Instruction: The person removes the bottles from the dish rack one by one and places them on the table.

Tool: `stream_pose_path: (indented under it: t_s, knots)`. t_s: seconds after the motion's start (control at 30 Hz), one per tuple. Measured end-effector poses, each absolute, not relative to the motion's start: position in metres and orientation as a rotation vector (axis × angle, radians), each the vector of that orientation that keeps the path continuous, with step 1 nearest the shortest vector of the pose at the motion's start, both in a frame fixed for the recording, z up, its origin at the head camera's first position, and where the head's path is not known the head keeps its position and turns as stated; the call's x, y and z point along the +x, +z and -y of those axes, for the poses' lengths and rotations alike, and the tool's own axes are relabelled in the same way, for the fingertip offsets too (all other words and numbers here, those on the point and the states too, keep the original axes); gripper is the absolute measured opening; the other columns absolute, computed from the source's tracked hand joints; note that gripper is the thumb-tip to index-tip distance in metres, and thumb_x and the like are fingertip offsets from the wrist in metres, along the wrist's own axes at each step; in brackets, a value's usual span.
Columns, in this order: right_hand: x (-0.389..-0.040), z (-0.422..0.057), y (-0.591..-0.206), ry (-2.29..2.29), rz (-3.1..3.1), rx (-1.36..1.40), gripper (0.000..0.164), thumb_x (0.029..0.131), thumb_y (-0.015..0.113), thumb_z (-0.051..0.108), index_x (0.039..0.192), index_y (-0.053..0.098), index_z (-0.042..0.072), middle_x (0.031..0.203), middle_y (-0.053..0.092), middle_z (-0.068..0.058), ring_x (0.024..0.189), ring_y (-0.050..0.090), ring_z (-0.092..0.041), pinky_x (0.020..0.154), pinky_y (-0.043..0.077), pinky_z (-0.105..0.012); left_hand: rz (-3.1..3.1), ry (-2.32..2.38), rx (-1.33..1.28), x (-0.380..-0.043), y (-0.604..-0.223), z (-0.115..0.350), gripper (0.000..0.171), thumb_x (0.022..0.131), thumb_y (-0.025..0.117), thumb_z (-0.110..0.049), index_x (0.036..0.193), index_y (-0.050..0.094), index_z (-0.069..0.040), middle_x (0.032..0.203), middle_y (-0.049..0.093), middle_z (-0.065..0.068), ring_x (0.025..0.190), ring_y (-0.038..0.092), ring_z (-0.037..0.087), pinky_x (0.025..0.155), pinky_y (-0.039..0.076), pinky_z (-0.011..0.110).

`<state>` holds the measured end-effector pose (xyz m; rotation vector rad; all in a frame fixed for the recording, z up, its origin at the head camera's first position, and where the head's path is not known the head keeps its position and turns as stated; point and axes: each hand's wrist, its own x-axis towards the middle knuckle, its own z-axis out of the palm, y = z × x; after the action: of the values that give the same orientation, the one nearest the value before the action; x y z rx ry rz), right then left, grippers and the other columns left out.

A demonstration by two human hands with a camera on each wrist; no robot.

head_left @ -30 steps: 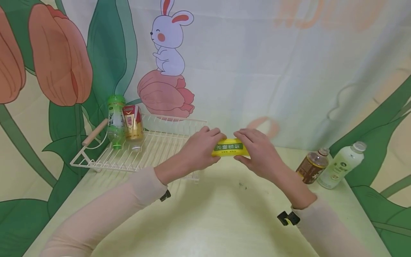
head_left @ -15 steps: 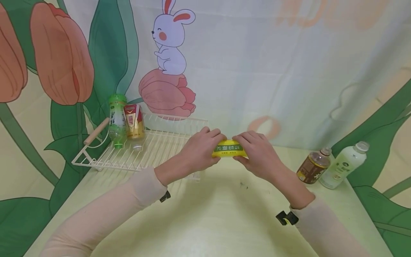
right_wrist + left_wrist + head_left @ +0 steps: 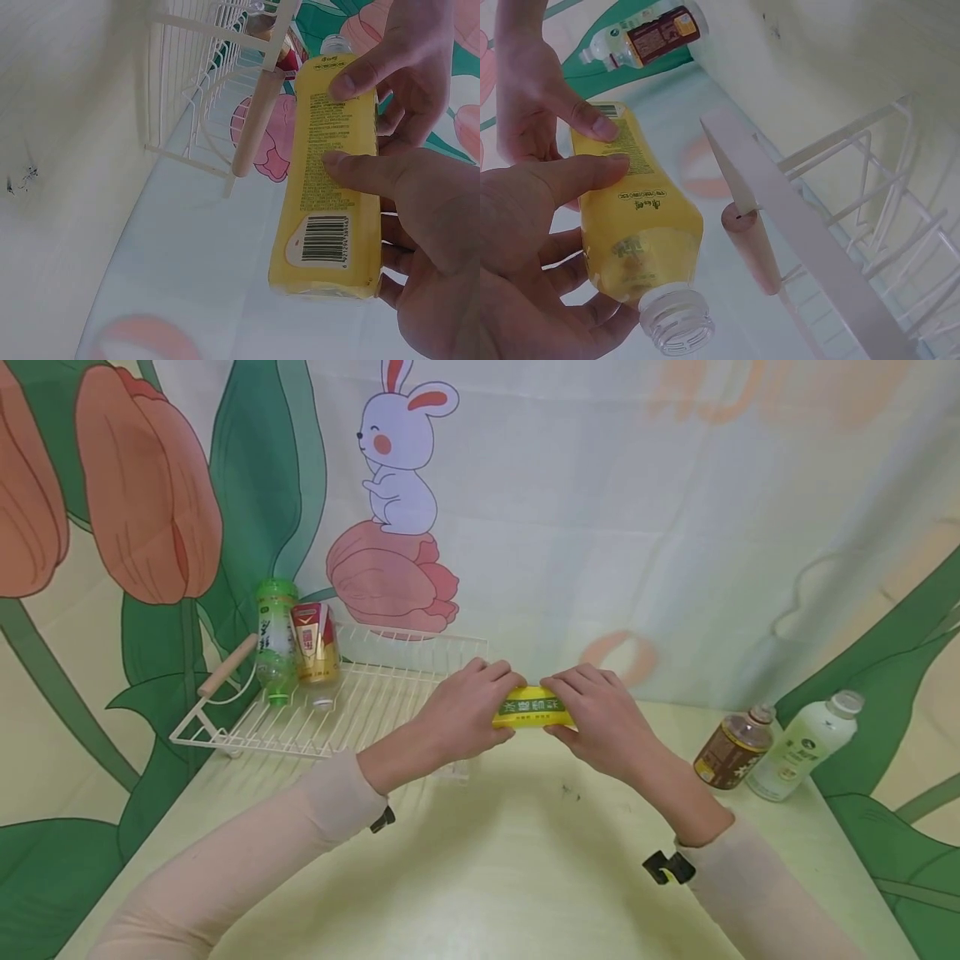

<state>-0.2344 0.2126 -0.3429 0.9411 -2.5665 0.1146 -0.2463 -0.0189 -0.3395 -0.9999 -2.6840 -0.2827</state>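
Note:
A drink bottle point(image 3: 529, 707) with a yellow label and green band lies sideways between my two hands, held up above the table. My left hand point(image 3: 471, 708) grips its neck end, which points left; the clear neck end shows in the left wrist view. My right hand point(image 3: 602, 717) grips the base end. In the right wrist view both thumbs press the printed back of the yellow bottle point(image 3: 322, 195), above a barcode. The fingers behind it are partly hidden.
A white wire rack point(image 3: 360, 702) with a wooden handle point(image 3: 228, 666) stands left, holding a green bottle point(image 3: 276, 643) and a red-and-gold bottle point(image 3: 315, 647). A brown-labelled bottle point(image 3: 735, 750) and a pale green bottle point(image 3: 802, 747) stand at the table's point(image 3: 525, 877) right.
My right hand has shifted slightly left along the bottle and covers more of its label. The left hand keeps its grip. The head view has shifted a little.

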Motion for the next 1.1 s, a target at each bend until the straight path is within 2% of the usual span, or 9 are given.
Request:
stream_pose_path:
  t_s: [0.3,0.53,0.9,1.1]
  knots:
    - [-0.236,-0.216,-0.342,0.128,2.537,0.977,0.061,0.079,0.096,0.021,0.131,0.068,0.005,0.125,0.071,-0.010,0.116,0.059,-0.030,0.097,0.049,-0.050,2.840,-0.629,-1.015,-0.255,-0.332,0.029,0.069,0.085,0.091,-0.039,0.142,0.062,-0.012,0.129,0.062,0.001,0.111,0.056,0.019,0.091,0.056,0.028]
    - [-0.238,-0.224,-0.341,0.149,2.547,0.941,0.064,0.080,0.095,0.018,0.134,0.066,0.004,0.129,0.069,-0.010,0.121,0.058,-0.032,0.100,0.049,-0.053,2.815,-0.945,-0.960,-0.264,-0.320,0.053,0.081,0.081,0.093,-0.045,0.146,0.059,-0.011,0.136,0.062,0.002,0.125,0.058,0.023,0.103,0.054,0.039]
    - [-0.246,-0.249,-0.338,0.301,2.537,0.808,0.065,0.080,0.093,0.007,0.136,0.061,0.000,0.130,0.065,-0.014,0.119,0.058,-0.035,0.100,0.051,-0.053,2.696,-0.910,-0.678,-0.289,-0.323,0.119,0.096,0.080,0.092,-0.049,0.159,0.046,-0.020,0.156,0.053,0.004,0.143,0.050,0.030,0.111,0.049,0.055]
    - [-0.250,-0.264,-0.344,0.415,2.539,0.728,0.064,0.082,0.091,0.006,0.138,0.060,0.001,0.133,0.062,-0.016,0.120,0.055,-0.037,0.099,0.051,-0.056,2.588,-0.789,-0.550,-0.307,-0.336,0.155,0.093,0.083,0.092,-0.044,0.159,0.045,-0.016,0.159,0.046,0.011,0.146,0.042,0.037,0.114,0.043,0.062]
